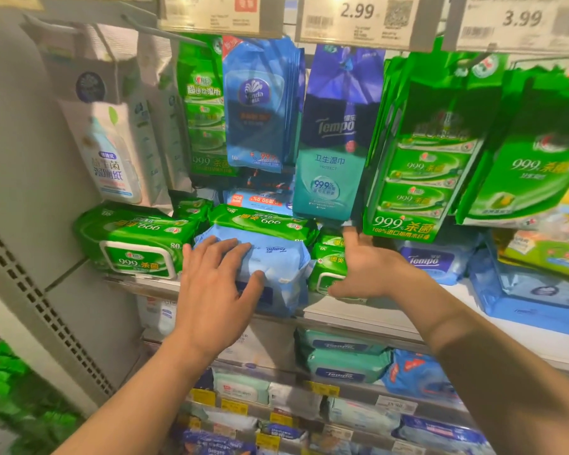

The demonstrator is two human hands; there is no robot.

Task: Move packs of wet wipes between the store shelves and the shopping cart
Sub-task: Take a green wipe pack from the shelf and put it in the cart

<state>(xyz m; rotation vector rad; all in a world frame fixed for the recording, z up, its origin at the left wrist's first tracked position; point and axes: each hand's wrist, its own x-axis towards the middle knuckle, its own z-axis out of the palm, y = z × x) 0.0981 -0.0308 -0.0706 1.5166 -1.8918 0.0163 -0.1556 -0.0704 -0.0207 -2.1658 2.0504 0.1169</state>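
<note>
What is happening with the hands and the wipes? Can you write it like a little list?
place: store shelf of wet wipes
left hand: spread flat on the light blue pack
right hand: open, beside the small green pack
on top of blue pack: green pack
hanging above: teal Tempo pack
cart: not in view

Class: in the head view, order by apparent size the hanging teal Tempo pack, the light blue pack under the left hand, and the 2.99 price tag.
1. Teal Tempo pack
2. Light blue pack, nearer the camera, so unsure
3. 2.99 price tag
</note>
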